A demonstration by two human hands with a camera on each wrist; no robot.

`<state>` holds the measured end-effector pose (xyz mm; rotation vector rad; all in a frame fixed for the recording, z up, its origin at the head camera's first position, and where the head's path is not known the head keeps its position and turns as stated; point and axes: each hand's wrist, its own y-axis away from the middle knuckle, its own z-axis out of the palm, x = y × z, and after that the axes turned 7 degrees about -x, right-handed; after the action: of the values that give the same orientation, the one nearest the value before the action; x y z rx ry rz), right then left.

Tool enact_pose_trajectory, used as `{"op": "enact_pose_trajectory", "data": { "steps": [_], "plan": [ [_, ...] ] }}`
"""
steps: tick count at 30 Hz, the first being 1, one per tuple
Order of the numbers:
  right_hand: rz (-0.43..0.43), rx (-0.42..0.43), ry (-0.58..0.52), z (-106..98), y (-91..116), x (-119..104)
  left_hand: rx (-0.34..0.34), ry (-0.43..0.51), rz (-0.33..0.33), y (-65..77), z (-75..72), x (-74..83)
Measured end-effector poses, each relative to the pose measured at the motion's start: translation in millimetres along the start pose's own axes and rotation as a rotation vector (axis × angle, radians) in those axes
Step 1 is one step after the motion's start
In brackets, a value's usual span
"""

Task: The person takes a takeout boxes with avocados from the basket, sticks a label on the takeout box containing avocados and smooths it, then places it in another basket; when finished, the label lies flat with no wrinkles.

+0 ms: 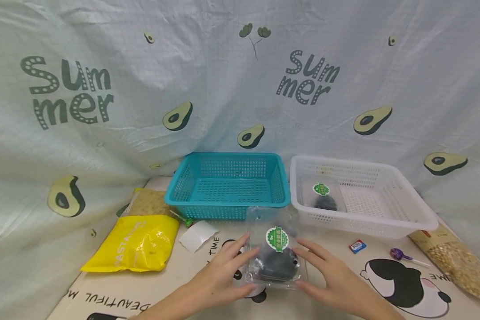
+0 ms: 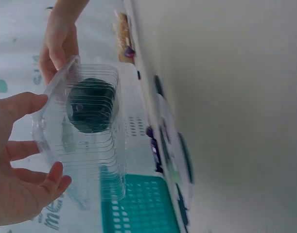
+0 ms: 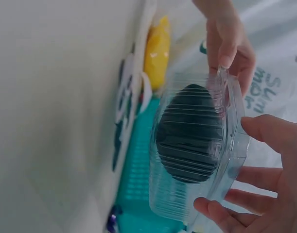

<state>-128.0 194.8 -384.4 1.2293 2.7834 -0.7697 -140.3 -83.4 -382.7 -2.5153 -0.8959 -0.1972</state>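
Between both hands is a clear plastic clamshell box (image 1: 260, 231) with a green-and-white label and a dark egg-shaped thing (image 3: 189, 133) inside. My left hand (image 1: 230, 269) holds the box's left side, and my right hand (image 1: 330, 275) grips the opposite side. Both wrist views show the box tipped up off the tabletop, with thumb and fingers at its rim. Ridges in the plastic (image 2: 102, 160) blur what lies within. Just beyond the box stands a turquoise basket (image 1: 224, 206). To its right, a white basket (image 1: 356, 218) contains a similar labelled clear box (image 1: 305, 189).
A yellow bag of pasta (image 1: 138, 244) lies at the left, beside a white packet (image 1: 198, 235) and a green-wrapped lollipop (image 1: 188, 222). On the right are a small red-and-blue packet (image 1: 358, 246), a purple lollipop (image 1: 396, 254) and a bag of flakes (image 1: 458, 262). A printed curtain (image 1: 224, 66) hangs behind.
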Motion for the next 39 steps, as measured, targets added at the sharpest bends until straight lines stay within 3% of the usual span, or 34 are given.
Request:
{"op": "enact_pose_trajectory", "data": {
  "steps": [5,12,19,24,31,35,39],
  "plan": [
    [0.102,0.005,0.055,-31,8,3,0.026,0.058,0.043,-25.5,-3.6,11.3],
    [0.193,0.086,0.036,-71,15,25,0.022,0.143,0.108,-85.1,-8.8,22.1],
    [0.297,0.22,-0.011,-97,19,56,0.026,0.047,0.174,-150.2,-2.4,31.0],
    [0.341,0.287,-0.055,-102,17,96,-0.005,0.066,0.142,-196.0,18.1,31.0],
    [0.56,0.276,-0.068,-102,14,142,-0.083,0.025,0.009,-250.0,59.1,39.3],
    [0.619,0.279,-0.033,-100,14,164,-0.139,-0.001,-0.056,-271.6,80.8,45.3],
    [0.642,0.246,-0.022,-95,17,183,-0.208,-0.001,-0.078,-282.8,96.7,47.7]
  ]
}}
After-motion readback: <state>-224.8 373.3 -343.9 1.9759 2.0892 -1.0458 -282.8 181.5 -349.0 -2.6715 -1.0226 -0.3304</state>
